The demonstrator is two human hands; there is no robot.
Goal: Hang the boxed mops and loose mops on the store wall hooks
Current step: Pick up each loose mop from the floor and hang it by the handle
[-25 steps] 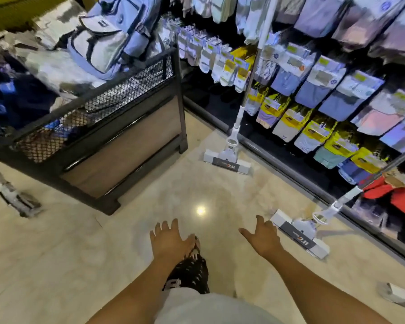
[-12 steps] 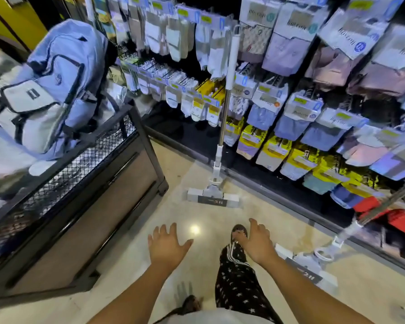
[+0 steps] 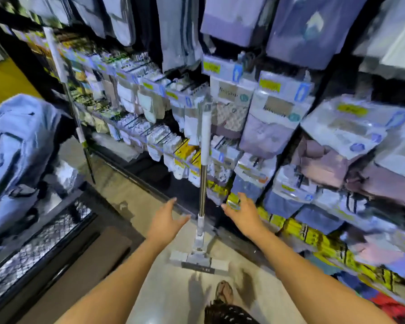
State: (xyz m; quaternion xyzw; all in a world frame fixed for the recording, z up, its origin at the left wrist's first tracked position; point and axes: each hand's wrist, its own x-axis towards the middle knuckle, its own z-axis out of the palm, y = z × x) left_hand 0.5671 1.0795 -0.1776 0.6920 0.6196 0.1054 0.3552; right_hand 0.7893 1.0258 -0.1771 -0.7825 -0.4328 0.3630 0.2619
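The loose mop (image 3: 204, 181) stands almost upright. Its long axis runs from the flat head (image 3: 198, 261) on the floor (image 3: 164, 298) up to the white-sleeved handle top, which rests against the packets (image 3: 271, 118) hanging on the store wall. The pole tilts slightly away from the person at the top. The head lies crosswise, just in front of the wall's dark base.

The left grip (image 3: 165, 222), a bare hand, is spread with fingers straight and the thumb pointing at the lower pole, close to it but not touching. The right grip (image 3: 243, 215) is also spread, palm turned inward, just to the other side of the pole and also clear of it. Neither holds anything, and the pole stands between them.

A second mop (image 3: 57, 59) leans on the wall well to the left, its handle also up. A light blue backpack (image 3: 17, 148) sits in a mesh-sided bin (image 3: 45, 235) at the left. The person's sandalled foot (image 3: 223, 292) is on the floor below the mop head. Motion blur smears the packet labels.
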